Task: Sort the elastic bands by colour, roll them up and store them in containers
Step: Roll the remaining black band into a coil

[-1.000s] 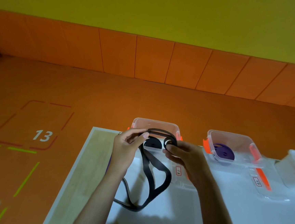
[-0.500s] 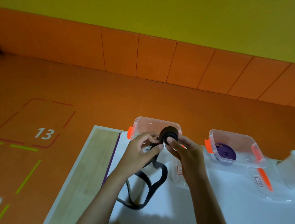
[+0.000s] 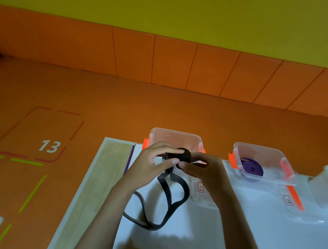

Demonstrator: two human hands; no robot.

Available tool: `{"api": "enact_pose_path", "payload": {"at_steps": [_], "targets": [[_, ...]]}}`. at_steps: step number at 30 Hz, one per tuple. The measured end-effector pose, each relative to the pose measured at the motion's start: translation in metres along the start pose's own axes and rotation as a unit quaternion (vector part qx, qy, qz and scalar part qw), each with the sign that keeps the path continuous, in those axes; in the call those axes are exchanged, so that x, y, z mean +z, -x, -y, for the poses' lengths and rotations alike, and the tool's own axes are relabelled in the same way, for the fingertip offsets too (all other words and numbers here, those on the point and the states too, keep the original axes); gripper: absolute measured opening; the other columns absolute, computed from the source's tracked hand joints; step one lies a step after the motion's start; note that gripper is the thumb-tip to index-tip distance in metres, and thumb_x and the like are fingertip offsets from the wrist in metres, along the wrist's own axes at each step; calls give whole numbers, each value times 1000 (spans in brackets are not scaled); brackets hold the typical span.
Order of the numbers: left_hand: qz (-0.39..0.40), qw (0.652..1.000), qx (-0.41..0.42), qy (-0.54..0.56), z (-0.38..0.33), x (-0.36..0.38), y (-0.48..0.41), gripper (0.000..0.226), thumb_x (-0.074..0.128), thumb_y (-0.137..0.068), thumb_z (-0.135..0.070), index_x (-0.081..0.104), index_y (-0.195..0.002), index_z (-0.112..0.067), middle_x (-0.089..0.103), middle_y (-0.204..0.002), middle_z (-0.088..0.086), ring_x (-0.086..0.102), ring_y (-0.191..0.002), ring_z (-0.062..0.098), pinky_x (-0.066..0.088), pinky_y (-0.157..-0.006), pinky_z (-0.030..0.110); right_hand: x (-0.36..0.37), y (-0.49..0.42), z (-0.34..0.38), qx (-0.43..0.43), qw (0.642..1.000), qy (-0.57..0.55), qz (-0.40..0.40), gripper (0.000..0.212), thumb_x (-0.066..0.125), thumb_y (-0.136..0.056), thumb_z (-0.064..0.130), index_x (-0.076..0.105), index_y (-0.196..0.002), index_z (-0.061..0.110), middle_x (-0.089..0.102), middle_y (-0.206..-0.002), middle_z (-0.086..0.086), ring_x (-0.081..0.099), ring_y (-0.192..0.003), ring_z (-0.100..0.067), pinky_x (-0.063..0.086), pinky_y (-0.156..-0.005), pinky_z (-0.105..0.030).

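I am pinching the black band (image 3: 172, 200) with my left hand (image 3: 151, 163) and right hand (image 3: 204, 171) close together above the clear box (image 3: 175, 139), gripping its small roll because the limp, springy tail dangling to the table (image 3: 249, 231) is probably wanting to uncoil.

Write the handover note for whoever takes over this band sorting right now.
Left hand pinches the black band just beside its rolled part.
Right hand grips the rolled part, in front of the left container.
The band's loose tail hangs down onto the white table.
Done: a purple roll lies in the middle container.
Left: finish rolling the black band and store it, likely in the left container; its inside is hidden by the hands.
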State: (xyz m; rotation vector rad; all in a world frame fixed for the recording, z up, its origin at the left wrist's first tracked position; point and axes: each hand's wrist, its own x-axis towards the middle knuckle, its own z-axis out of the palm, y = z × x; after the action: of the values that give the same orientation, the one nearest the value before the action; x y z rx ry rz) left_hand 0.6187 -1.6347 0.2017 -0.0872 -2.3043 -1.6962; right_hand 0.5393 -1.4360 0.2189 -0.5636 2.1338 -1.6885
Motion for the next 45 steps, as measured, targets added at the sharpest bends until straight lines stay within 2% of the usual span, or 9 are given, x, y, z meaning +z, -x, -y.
{"api": "enact_pose_path", "payload": {"at_steps": [4,10,14,21,27,32,38,42,45], "targets": [[-8,1000,-10,25,-3,-5,-2,26,78,-95,-21,81,-120,-28,76,-114,-8,67,-115,16,46,-98,14,-3,2,9,-8,996,-86,15,33,90,-67,38,85,-98,29,81,-96,-4,79,-92,-24,62,-77,-22],[-58,996,37,63,-12,-3,-3,30,81,-92,-23,80,-121,-27,77,-116,-6,71,-115,24,60,-94,31,1,-2,22,-3,985,-173,2,41,93,-63,34,84,-99,17,80,-101,-14,79,-96,-32,63,-80,-27],[-64,993,37,97,-15,-3,-3,38,87,-85,-7,80,-120,-19,78,-117,1,72,-115,26,61,-98,36,1,-2,27,-13,985,-170,6,44,93,-64,39,84,-102,19,80,-104,-13,78,-99,-31,62,-81,-27],[-137,972,17,189,-16,14,3,38,86,-83,-1,84,-100,-34,79,-113,-6,73,-113,12,57,-92,19,1,-5,24,1,984,-170,58,54,95,-63,52,82,-103,20,78,-107,-12,77,-101,-34,63,-83,-31],[-111,993,-13,31,-4,9,4,29,90,-80,-18,80,-99,-38,78,-105,-15,72,-109,11,58,-95,28,-10,-5,10,-32,998,-29,46,31,86,-71,32,80,-98,21,80,-98,-3,79,-89,-27,66,-77,-32],[-91,994,-25,62,-8,-3,3,18,84,-87,-22,79,-100,-35,79,-104,-10,74,-107,15,58,-95,34,-15,-3,3,-39,997,26,53,26,85,-75,24,79,-100,22,80,-93,1,80,-84,-24,64,-74,-25],[-101,992,-40,57,-12,-8,3,15,80,-92,-24,78,-100,-37,78,-108,-13,71,-110,10,54,-96,35,-11,-4,-1,57,993,-58,84,35,83,-74,26,78,-106,13,81,-101,-7,80,-89,-31,65,-74,-31],[-117,991,-53,41,-8,-14,5,14,81,-92,-25,78,-99,-36,78,-104,-15,72,-106,6,53,-92,29,-8,-3,-6,57,991,-102,71,24,83,-78,29,83,-101,21,80,-101,-13,79,-91,-35,65,-77,-33],[-116,991,-65,23,-3,-17,8,12,81,-92,-26,79,-98,-36,78,-103,-16,72,-105,5,51,-91,28,-7,-4,-9,63,990,-119,38,34,87,-72,45,83,-102,29,80,-99,-13,79,-92,-35,65,-75,-33]]}}
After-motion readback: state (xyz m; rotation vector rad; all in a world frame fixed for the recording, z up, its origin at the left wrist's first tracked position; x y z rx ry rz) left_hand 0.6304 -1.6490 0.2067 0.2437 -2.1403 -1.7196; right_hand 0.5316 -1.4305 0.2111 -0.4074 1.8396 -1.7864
